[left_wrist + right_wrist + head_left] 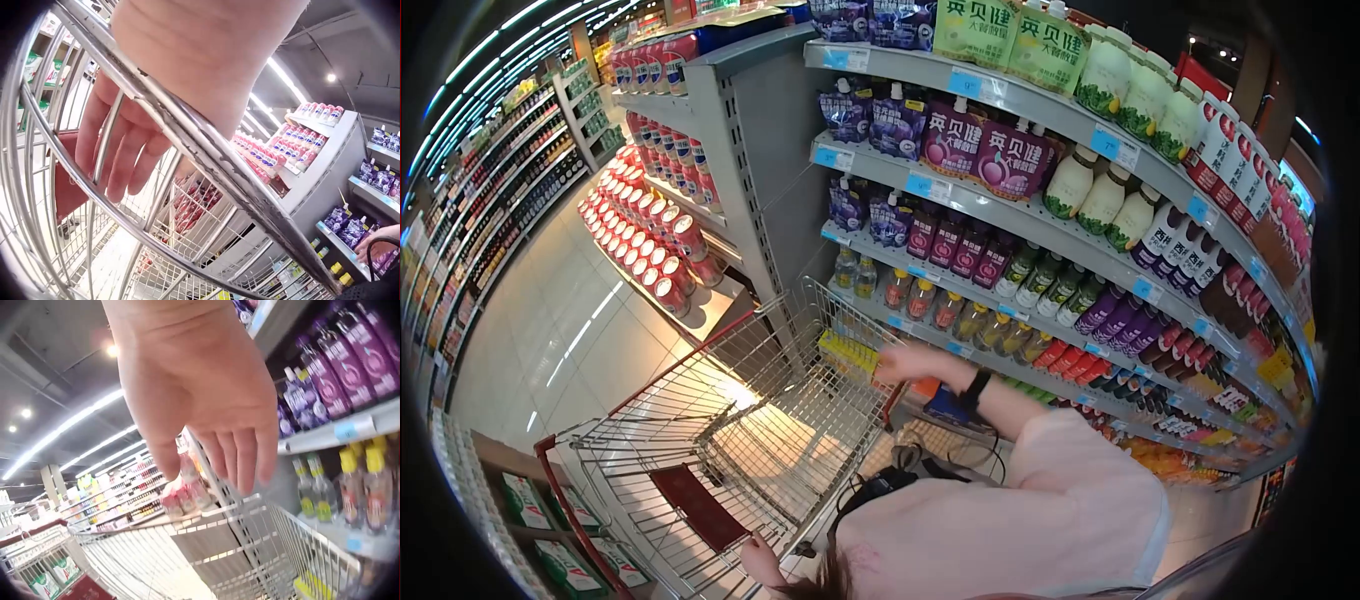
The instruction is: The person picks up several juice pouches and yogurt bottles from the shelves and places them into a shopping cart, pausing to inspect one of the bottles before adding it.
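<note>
- Right hand [910,362] is open, fingers relaxed, holding nothing; it hovers over the front rim of the cart [800,420].
- Left hand [758,560] lies loose against the cart's rear wire, fingers straight, not wrapped round it.
- Cart: stiff steel wire, looks near-empty, so probably light and free-rolling. Best hold is the rear bar by the left hand.
- Small bottles [920,298] stand on the shelf [960,345] just beyond the right fingertips. Likely smooth plastic, liquid-heavy. Grip the body, below the cap.

Right hand [905,362] reaches forward, fingers relaxed (arm outstretched); left hand [125,147] sits low, fingers loose.
</note>
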Demonstrator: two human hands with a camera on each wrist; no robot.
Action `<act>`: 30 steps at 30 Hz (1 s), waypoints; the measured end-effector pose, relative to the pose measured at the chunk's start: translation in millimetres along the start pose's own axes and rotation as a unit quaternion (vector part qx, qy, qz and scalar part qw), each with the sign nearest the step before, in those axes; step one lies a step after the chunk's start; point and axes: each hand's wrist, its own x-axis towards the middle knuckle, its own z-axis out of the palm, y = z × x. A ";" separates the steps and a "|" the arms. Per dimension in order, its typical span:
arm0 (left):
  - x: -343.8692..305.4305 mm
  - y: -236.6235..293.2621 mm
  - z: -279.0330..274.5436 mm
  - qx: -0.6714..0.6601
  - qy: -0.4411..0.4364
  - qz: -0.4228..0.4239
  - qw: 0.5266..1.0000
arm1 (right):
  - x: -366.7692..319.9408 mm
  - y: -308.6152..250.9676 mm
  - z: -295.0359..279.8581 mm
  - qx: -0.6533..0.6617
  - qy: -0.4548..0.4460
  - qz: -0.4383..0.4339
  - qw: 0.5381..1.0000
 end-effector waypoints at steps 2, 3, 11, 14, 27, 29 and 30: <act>-3.1 7.9 -4.4 0.007 0.005 -0.030 1.000 | 13.5 22.9 -41.5 -0.004 0.294 -0.113 0.949; -4.3 13.8 -7.0 0.011 0.021 -0.047 0.999 | -1.6 -0.3 -86.7 0.034 0.332 -0.091 0.938; -12.7 23.5 -9.3 0.000 0.078 -0.081 0.994 | 25.5 -15.4 -301.4 -0.274 0.707 -0.074 0.648; -10.6 12.5 2.7 0.023 0.124 -0.098 0.987 | 50.3 -8.0 -327.2 -0.301 0.711 0.007 0.635; -13.9 25.7 -4.4 0.050 0.170 -0.148 0.973 | 38.2 -63.0 -319.0 -0.165 0.601 -0.208 0.754; -16.9 32.4 -9.1 0.057 0.161 -0.159 0.972 | 59.2 -65.2 -328.5 -0.206 0.636 -0.189 0.719; -15.7 31.7 -8.2 0.061 0.155 -0.163 0.972 | 70.6 -63.9 -332.7 -0.226 0.653 -0.177 0.701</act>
